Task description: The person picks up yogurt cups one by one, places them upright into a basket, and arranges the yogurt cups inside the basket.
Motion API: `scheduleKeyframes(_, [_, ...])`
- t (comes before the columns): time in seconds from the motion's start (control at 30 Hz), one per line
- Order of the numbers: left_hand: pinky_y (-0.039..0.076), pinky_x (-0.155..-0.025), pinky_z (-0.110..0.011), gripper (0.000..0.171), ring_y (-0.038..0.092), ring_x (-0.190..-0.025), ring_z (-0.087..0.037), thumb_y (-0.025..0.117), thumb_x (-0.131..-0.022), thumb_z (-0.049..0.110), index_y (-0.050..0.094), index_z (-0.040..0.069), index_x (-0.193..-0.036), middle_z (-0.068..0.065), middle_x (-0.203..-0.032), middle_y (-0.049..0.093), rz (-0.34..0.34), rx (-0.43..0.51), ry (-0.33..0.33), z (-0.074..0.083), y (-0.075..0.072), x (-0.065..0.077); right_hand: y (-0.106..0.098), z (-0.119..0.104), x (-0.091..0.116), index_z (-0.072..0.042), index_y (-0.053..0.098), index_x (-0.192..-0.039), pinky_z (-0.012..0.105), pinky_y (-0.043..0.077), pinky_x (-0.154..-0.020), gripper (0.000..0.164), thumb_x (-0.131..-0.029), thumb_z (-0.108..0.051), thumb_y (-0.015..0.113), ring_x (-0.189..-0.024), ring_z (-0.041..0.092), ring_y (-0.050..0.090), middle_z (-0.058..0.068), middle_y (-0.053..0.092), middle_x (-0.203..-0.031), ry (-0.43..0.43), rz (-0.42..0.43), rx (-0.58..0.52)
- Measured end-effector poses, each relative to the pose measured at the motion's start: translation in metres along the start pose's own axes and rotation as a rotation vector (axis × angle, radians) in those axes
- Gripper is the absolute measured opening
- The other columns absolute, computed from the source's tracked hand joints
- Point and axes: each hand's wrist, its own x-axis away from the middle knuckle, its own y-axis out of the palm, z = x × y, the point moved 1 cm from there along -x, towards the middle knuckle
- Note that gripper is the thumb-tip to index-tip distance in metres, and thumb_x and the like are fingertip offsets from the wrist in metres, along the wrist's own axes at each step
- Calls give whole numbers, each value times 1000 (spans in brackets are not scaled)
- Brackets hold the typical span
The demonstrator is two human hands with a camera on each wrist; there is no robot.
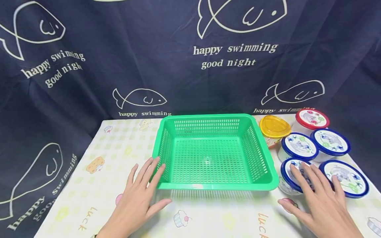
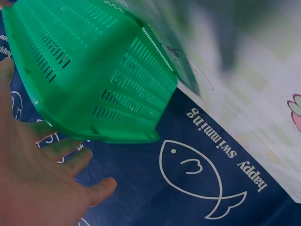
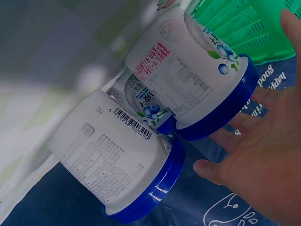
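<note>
A green plastic basket (image 1: 215, 187) with slotted walls sits in the middle of the table, nothing inside it. My left hand (image 1: 138, 195) is at its front left corner, fingers spread and overlapping the rim; the left wrist view shows the palm beside the basket wall (image 2: 136, 89). On the right, my right hand (image 1: 322, 201) hovers with extended fingers over the front blue-lidded yogurt tub (image 1: 288, 183), fingertips overlapping its lid. Close by stands another blue-lidded tub (image 1: 346, 180). In the right wrist view, the thumb and fingers of that hand (image 3: 263, 155) are apart beside a blue lid (image 3: 221, 113).
Behind these stand two more blue-lidded tubs, one left (image 1: 299, 147) and one right (image 1: 331, 142), a red-lidded tub (image 1: 312, 119) and a yellow-lidded cup (image 1: 274, 127) beside the basket. A dark blue fish-print curtain (image 1: 190, 76) hangs behind the patterned tablecloth (image 1: 119, 145).
</note>
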Motion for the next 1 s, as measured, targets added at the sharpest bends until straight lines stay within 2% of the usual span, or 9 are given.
scheduleKeyframes(0.17, [6, -119, -56, 84, 19, -151, -27, 44, -95, 67, 31, 11, -156, -7, -165, 16, -4, -16, 5, 1, 3, -2, -5, 1, -3, -15, 21, -159, 62, -22, -111, 109, -77, -67, 71, -150, 41, 1, 23, 19, -159, -11, 2, -13])
scheduleKeyframes(0.4, [6, -119, -57, 81, 22, -150, -29, 62, -89, 58, 38, 12, -153, -15, -161, 25, -10, 8, 6, 2, 7, 2, -9, 3, -2, -12, 25, -157, 59, -18, -114, 106, -78, -59, 76, -148, 42, 8, 25, 24, -155, -41, 43, -60])
scheduleKeyframes(0.5, [6, -119, -57, 80, 21, -150, -29, 63, -89, 57, 39, 13, -152, -15, -161, 25, -9, 13, -3, 2, 8, 3, -11, 5, -4, -8, 28, -155, 60, -16, -115, 102, -78, -54, 77, -144, 44, 15, 27, 28, -151, -42, 63, -61])
scheduleKeyframes(0.77, [10, -121, -46, 68, 23, -149, -30, 65, -88, 55, 56, 8, -137, -17, -157, 33, 17, 7, 3, 2, 9, 1, -13, 8, -11, -1, 35, -150, 62, -19, -113, 87, -88, -53, 68, -137, 46, 24, 29, 35, -144, 1, 18, -42])
scheduleKeyframes(1.0, [16, -119, -49, 60, 24, -149, -29, 63, -89, 56, 65, 6, -122, -19, -152, 41, 4, -18, 16, 4, 10, -3, -13, 16, -15, 4, 43, -142, 64, -19, -111, 85, -88, -57, 66, -127, 51, 30, 33, 38, -138, 43, 3, -20])
